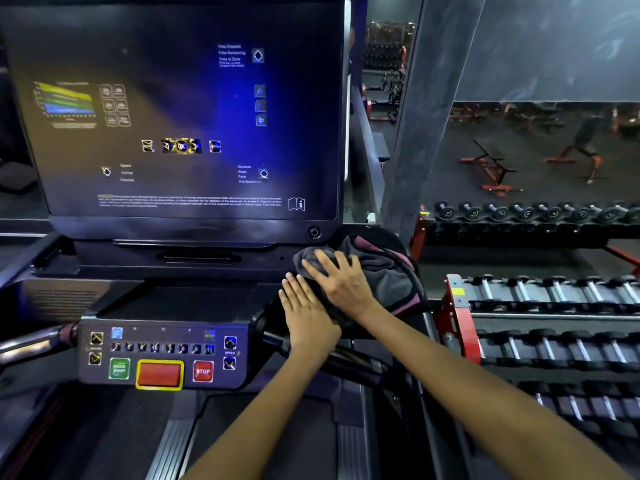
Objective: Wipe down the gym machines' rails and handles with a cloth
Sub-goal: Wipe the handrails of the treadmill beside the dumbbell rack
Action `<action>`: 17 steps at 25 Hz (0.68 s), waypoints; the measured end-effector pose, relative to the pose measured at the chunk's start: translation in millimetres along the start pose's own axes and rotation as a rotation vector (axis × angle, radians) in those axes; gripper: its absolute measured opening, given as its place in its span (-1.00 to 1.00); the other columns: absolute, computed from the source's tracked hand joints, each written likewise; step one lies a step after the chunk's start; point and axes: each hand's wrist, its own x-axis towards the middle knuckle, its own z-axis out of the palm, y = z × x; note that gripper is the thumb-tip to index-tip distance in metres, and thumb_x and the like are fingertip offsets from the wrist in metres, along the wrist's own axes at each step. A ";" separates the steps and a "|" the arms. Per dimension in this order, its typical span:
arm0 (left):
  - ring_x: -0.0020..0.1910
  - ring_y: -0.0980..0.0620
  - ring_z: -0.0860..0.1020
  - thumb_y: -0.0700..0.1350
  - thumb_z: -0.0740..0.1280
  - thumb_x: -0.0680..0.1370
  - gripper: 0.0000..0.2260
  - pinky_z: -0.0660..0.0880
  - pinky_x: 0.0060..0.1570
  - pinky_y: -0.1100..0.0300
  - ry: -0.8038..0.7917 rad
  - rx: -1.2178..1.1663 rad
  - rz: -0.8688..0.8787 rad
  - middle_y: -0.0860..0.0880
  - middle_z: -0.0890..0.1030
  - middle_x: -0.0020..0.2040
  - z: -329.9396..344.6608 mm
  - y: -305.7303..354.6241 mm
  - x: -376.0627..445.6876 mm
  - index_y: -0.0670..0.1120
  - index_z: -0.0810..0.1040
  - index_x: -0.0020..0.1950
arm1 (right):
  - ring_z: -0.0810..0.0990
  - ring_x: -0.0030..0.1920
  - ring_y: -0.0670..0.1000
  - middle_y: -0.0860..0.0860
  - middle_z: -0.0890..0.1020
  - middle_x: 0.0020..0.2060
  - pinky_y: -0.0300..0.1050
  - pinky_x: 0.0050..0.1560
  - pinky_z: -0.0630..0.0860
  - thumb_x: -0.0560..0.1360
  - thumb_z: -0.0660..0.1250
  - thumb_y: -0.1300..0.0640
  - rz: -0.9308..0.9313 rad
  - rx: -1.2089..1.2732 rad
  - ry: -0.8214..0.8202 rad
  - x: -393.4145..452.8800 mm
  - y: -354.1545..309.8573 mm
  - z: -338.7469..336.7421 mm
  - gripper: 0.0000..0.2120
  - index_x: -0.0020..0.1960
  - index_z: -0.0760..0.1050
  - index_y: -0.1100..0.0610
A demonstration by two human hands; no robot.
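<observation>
The cloth (377, 275), grey with purple edging, lies bunched on the treadmill's right corner at about 3 o'clock from the button panel (162, 355); what lies beneath it is hidden. The screen (180, 109) text is blurred. The right hand (341, 280) lies flat on the cloth, fingers straight and spread, pressing it. The left hand (308, 313), at its 7 o'clock, is flat too, grasping nothing, fingertips touching the cloth's edge, covering part of the black handle (349, 362). Dumbbell racks (457, 323) stand at 3 o'clock.

Soft grey cloth (381, 271), glossy screen (173, 109)
</observation>
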 end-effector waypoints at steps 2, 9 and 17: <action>0.49 -0.26 -0.22 0.01 0.12 0.49 -0.20 -0.24 0.45 -0.06 0.036 -0.010 0.002 -0.36 -0.23 0.48 1.2 -0.7 0.0 -0.37 -0.30 0.45 | 0.48 -0.09 0.15 0.08 0.52 0.14 0.02 -0.25 0.48 0.50 0.18 0.16 0.091 0.007 0.016 1.1 -5.6 -1.1 -0.67 0.22 0.54 0.00; 0.49 -0.27 -0.20 0.00 0.15 0.47 -0.18 -0.23 0.45 -0.06 0.126 -0.048 0.065 -0.37 -0.21 0.48 7.9 -2.9 0.1 -0.35 -0.38 0.35 | 0.58 -0.09 0.15 0.06 0.60 0.14 0.00 -0.17 0.51 0.43 0.22 0.16 0.258 0.053 -0.074 -8.6 12.4 -16.8 -0.65 0.18 0.56 0.03; 0.51 -0.20 -0.18 0.01 0.25 0.44 -0.14 -0.19 0.47 -0.03 0.111 -0.087 0.126 -0.28 -0.20 0.51 8.2 -4.0 2.5 -0.28 -0.24 0.49 | 0.56 -0.07 0.09 -0.01 0.63 0.07 0.05 -0.12 0.51 0.39 0.17 0.08 0.035 0.048 -0.243 -24.9 7.7 -28.3 -0.64 0.10 0.61 -0.07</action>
